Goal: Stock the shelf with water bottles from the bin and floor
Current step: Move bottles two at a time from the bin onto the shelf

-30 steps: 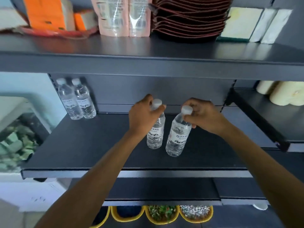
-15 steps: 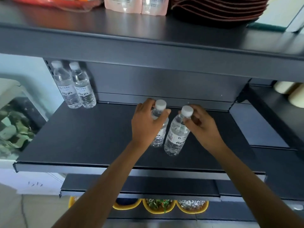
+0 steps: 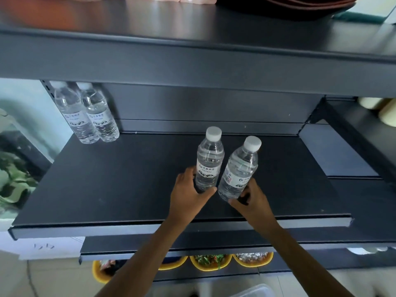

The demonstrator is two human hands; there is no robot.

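While the left hand [image 3: 188, 196] grips one water bottle [image 3: 209, 161] near its base and the right hand [image 3: 252, 200] grips a tilted bottle [image 3: 239, 170] just beside it, both are at mid-shelf, their white labels showing a blue logo and unreadable print. The dark shelf [image 3: 117, 189] carries two more bottles [image 3: 85, 116] at its back-left corner; yellow bowls [image 3: 211, 262] sit below.

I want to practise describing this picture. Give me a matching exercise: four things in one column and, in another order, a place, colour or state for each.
Things
1. right hand
2. pair of bottles
3. bowls
4. bottle caps

Descriptions
A. white
B. stands untouched at the back left of the shelf
C. grips the base of the tilted bottle
D. yellow, below the shelf

Pairs: 1-C, 2-B, 3-D, 4-A
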